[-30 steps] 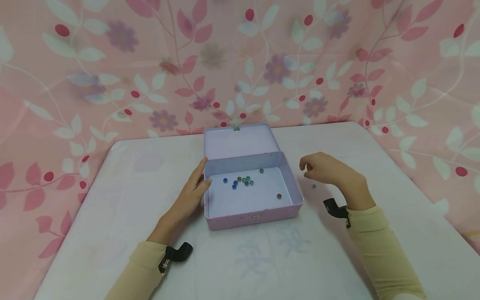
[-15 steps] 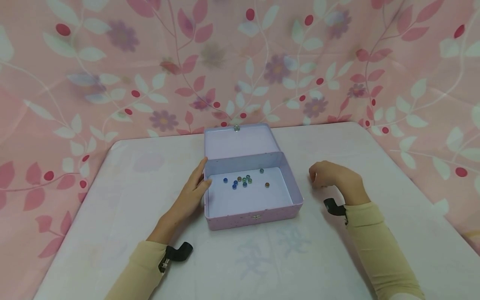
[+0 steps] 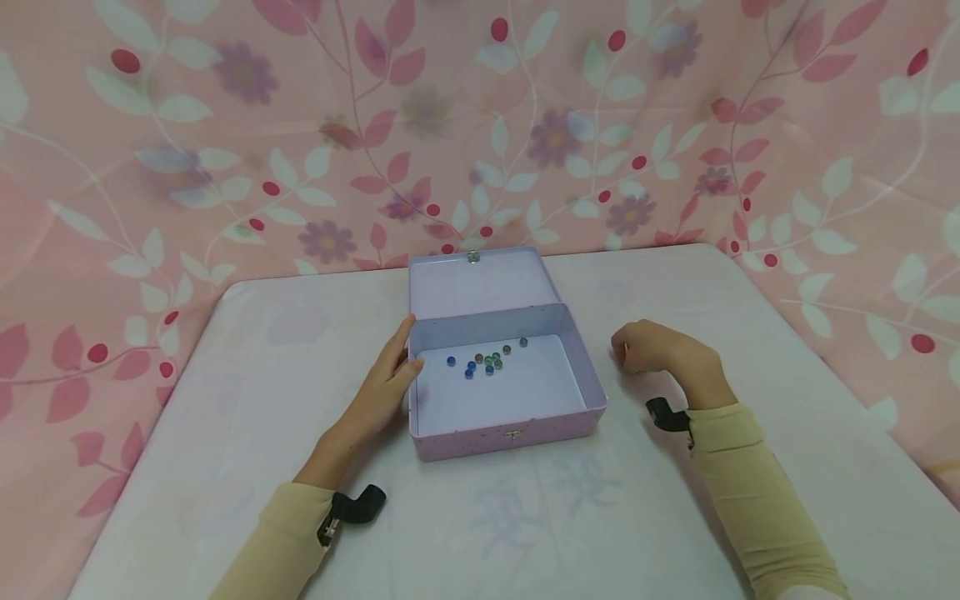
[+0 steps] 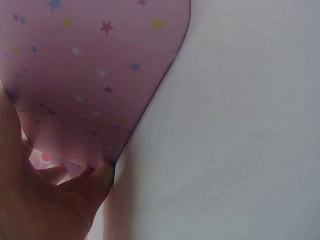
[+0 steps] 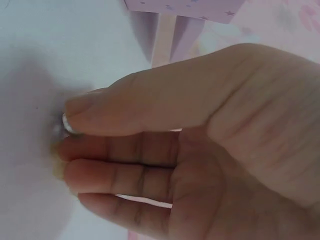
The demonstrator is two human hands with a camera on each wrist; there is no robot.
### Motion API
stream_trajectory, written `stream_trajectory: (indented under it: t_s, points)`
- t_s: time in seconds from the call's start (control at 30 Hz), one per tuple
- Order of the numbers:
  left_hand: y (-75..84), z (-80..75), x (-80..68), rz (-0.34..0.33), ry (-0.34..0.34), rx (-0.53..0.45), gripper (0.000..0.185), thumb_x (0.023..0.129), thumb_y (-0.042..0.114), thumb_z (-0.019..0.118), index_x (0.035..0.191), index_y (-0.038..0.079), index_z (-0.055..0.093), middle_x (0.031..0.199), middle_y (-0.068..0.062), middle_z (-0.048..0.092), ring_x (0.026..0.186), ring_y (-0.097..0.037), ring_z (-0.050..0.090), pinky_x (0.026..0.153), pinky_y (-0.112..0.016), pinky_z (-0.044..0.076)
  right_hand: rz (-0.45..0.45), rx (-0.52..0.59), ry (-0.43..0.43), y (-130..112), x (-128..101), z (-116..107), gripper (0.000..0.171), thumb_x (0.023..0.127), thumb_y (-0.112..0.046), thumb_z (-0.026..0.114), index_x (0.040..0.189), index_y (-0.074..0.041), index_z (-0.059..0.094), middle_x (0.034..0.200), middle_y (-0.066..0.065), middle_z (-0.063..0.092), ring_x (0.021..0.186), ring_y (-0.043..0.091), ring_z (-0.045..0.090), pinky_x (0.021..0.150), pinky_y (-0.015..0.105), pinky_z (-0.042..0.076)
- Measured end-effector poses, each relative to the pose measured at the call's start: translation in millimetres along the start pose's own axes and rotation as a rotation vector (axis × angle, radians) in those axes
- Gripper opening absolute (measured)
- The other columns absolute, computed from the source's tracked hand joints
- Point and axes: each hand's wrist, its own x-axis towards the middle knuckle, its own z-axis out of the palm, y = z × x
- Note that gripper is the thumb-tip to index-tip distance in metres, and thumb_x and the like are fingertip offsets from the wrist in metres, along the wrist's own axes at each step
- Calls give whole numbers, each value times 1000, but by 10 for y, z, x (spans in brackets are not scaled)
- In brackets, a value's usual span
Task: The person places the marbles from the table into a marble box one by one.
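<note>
A lilac tin box (image 3: 465, 446) stands on the table with its lid (image 3: 483, 283) folded back. Several glass marbles (image 3: 489, 361), blue, green and brown, lie on its floor. My left hand (image 3: 378, 392) holds the box's left wall, thumb over the rim; in the left wrist view its fingers reach along the star-printed outside (image 4: 100, 75). To the right of the box, my right hand (image 3: 660, 350) is low over the cloth. The right wrist view shows its thumb and fingertips pinching a small shiny marble (image 5: 67, 123), mostly hidden.
A white cloth (image 3: 300, 333) with faint prints covers the table. Behind it hangs a pink floral curtain (image 3: 465, 150). The box has a small metal catch (image 3: 513, 433) at its front.
My right hand has come down onto the marble lying right of the box, which the hand now hides in the head view. A brown marble inside has rolled back and left. The left hand stays put.
</note>
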Motion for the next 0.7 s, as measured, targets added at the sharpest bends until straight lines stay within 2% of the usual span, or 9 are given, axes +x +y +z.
stream_trajectory:
  t_s: [0.27, 0.5, 0.7]
  points:
    - [-34, 0, 8, 7, 2, -9, 67, 104, 19, 41, 162, 18, 6, 169, -1, 4, 156, -28, 10, 125, -53, 17, -25, 18, 95, -52, -45, -98, 14, 82, 0, 57, 88, -6, 68, 80, 6, 62, 72, 20, 54, 62, 30, 45]
    - [-348, 39, 108, 26, 38, 7, 67, 105, 27, 41, 161, 32, 6, 168, 12, 4, 156, -25, 11, 124, -54, 18, -42, 18, 166, -182, -114, -189, 13, 84, -3, 58, 93, -5, 68, 83, 7, 62, 75, 20, 55, 65, 32, 47]
    - [-395, 42, 125, 39, 38, 3, 66, 105, 29, 41, 160, 34, 6, 167, 15, 4, 156, -23, 11, 125, -54, 18, -94, 6, 250, -327, -215, -262, 16, 85, -3, 57, 96, -9, 68, 88, 5, 65, 78, 20, 56, 70, 36, 49]
